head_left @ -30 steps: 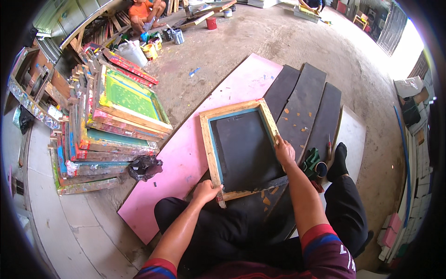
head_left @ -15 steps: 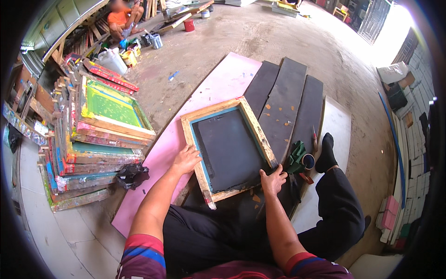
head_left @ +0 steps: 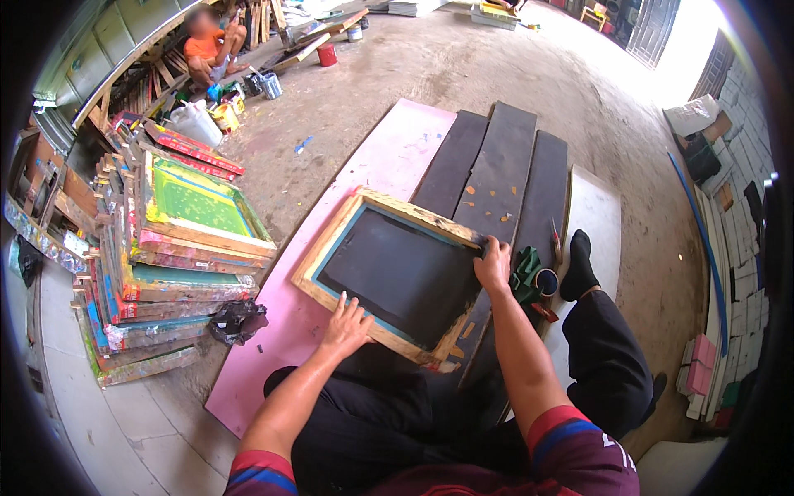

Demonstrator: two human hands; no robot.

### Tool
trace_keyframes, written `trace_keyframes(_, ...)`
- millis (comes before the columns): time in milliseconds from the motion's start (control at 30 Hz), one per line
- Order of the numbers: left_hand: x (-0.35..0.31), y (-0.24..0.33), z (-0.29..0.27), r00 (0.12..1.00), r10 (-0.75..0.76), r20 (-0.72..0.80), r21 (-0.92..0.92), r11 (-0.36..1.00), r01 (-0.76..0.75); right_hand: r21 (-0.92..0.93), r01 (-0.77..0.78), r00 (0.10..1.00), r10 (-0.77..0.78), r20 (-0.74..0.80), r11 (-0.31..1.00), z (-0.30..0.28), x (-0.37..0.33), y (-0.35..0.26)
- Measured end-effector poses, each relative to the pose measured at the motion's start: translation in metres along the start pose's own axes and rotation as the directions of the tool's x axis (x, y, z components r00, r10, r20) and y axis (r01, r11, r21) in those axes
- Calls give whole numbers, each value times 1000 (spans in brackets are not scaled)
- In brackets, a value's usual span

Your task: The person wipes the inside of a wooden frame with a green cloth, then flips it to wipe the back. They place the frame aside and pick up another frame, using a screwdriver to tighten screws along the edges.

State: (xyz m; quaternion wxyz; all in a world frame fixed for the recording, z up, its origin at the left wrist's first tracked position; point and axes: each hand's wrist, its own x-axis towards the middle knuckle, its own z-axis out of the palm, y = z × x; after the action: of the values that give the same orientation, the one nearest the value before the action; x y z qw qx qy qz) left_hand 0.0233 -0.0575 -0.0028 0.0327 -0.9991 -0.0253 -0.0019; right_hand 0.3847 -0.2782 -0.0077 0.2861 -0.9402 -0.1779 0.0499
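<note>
A wooden screen-printing frame (head_left: 389,213) with dark mesh and a teal inner border is at the centre, turned at a slant above the boards by my lap. My left hand (head_left: 346,331) holds its near bar, fingers stretched over the wood toward the mesh. At the right corner, my right hand (head_left: 494,263) grips the frame, its fingers round the dark-stained end. Just right of that hand lie a crumpled green cloth (head_left: 527,274) and a small cup of dark liquid (head_left: 546,283). A slim red-handled tool (head_left: 557,240) rests beyond them.
Stacked paint-stained screen frames (head_left: 186,289) stand at left, a black plastic bag (head_left: 238,321) beside them. Under my work are a pink board (head_left: 397,140), dark planks (head_left: 500,149) and a white board (head_left: 608,215). A person in orange (head_left: 205,51) sits far left near paint containers (head_left: 223,116).
The frame has turned counterclockwise, its dark-stained corner swinging away from me. My right hand has moved farther off with that corner; my left hand has come nearer with its bar.
</note>
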Motion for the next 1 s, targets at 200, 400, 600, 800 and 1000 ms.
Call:
trace_keyframes(200,32,62,10,995,-98,-12,-150,984,96,-4,-181,980,181,79,983,9,-30,-11)
trace_keyframes(400,50,95,24,984,-154,-91,-348,931,113,-154,-97,992,108,63,983,6,-47,21)
trace_keyframes(600,68,143,27,984,-123,-130,-376,924,66,-180,-58,996,70,63,982,-20,-34,32)
trace_keyframes(800,86,160,34,979,-152,-133,-437,896,80,-122,-80,997,81,3,989,-51,27,52)
trace_keyframes(1000,131,189,11,983,-102,-156,-490,872,13,-140,-125,992,119,-52,982,-52,58,92)
